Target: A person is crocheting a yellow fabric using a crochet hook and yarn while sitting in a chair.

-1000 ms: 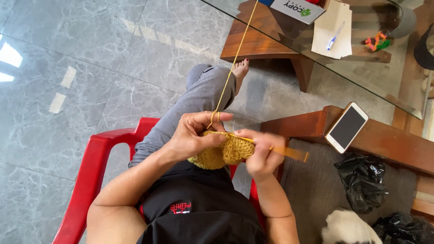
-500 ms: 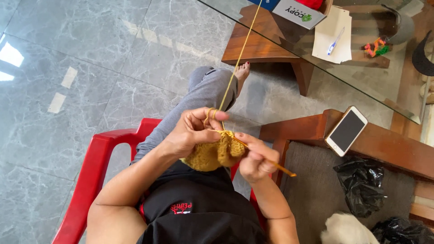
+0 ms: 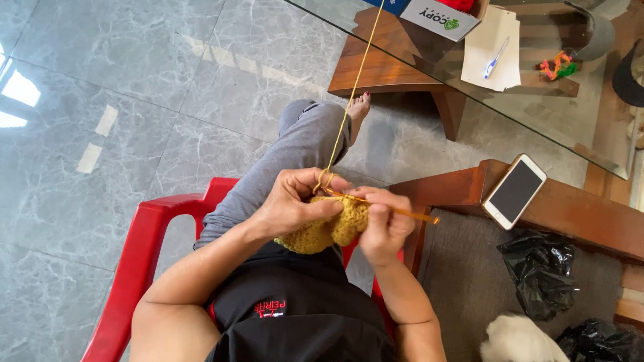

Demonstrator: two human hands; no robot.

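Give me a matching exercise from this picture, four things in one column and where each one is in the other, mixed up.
Things:
1. Mustard-yellow crocheted piece
2. White smartphone with dark screen
3. Blue and white pen
4. Thin orange crochet hook

Places:
A. On the white paper on the glass tabletop
B. Held in the right hand
C. On the brown wooden ledge
D. Gripped by the left hand

Pairs: 1-D, 2-C, 3-A, 4-B

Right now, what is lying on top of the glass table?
On the glass table lie white paper with a blue pen on it, a small colourful thing and the corner of a box. The frame cuts off the rest.
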